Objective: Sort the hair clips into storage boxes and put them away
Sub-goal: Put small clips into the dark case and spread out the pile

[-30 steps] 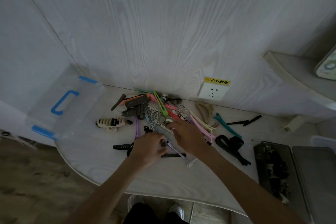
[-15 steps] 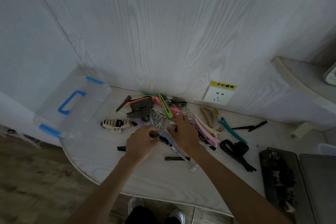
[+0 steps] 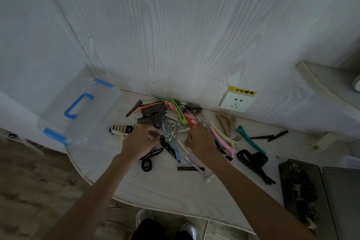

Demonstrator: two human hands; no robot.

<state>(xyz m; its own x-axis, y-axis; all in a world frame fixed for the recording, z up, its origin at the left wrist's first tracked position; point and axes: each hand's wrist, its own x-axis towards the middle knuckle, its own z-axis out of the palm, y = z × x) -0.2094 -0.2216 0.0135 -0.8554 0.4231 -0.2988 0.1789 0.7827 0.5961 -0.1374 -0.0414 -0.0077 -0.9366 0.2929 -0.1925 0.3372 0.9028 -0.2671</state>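
A heap of hair clips (image 3: 175,122) lies on the white table (image 3: 165,187) against the wall: a green clip (image 3: 179,112), dark claw clips (image 3: 153,113), silver clips (image 3: 171,130), pink clips (image 3: 224,142). My left hand (image 3: 140,142) pinches the end of a flat black clip (image 3: 167,146) at the heap's near left side. My right hand (image 3: 200,142) is palm down on the heap's right side, its fingertips hidden among the clips. A clear storage box with a blue handle (image 3: 81,111) stands at the left.
A cream claw clip (image 3: 120,129), a teal clip (image 3: 250,139), a black bow clip (image 3: 253,160) and a black bar clip (image 3: 188,168) lie loose. A dark tray (image 3: 282,181) with dark clips and a second tray (image 3: 342,200) sit at the right. A wall socket (image 3: 236,101) is behind the heap.
Both hands have moved away from me, further into the heap. My left hand has gone from the near loose clips up to the flat black clip by the silver ones.
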